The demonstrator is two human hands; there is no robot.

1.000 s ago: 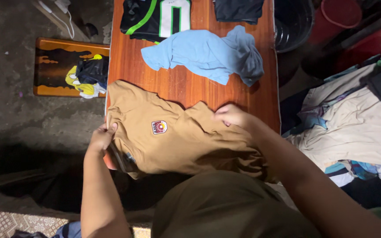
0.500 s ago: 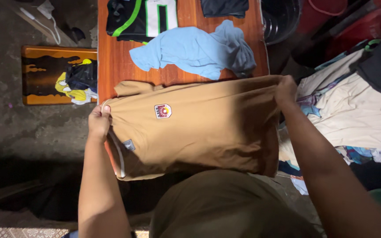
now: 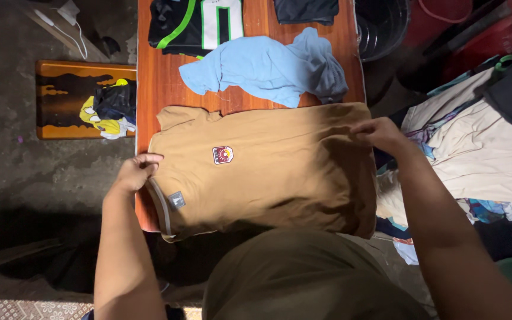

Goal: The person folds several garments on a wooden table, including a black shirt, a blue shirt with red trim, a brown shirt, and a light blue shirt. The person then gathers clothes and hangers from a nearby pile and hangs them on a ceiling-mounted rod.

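Tan cotton, a short-sleeved shirt (image 3: 268, 172), lies spread flat across the near end of a reddish wooden table (image 3: 155, 89), front side up. A small shield-shaped badge (image 3: 223, 154) in red and white sits on the chest, and a grey square tag (image 3: 176, 200) shows near the collar, where a pale neck band curves along the left edge. The cloth is mostly smooth, with soft creases toward the right end and a shadow across that part. One sleeve points up toward the far side; the near edge hangs slightly over the table's front. The left hand (image 3: 136, 172) rests at the collar end, fingers curled and pinching the fabric's edge. The right hand (image 3: 380, 133) sits at the hem end, fingers bent down and gripping the cloth at the table's right edge. Just beyond the tan shirt lies a crumpled light blue shirt (image 3: 268, 68), close to it but apart. Farther back are a black jersey with green and white stripes (image 3: 194, 24) and a dark folded garment (image 3: 306, 10). On the floor to the left a painted wooden board (image 3: 60, 98) carries a yellow and black bundle (image 3: 109, 109). To the right, a heap of pale clothes (image 3: 481, 154).
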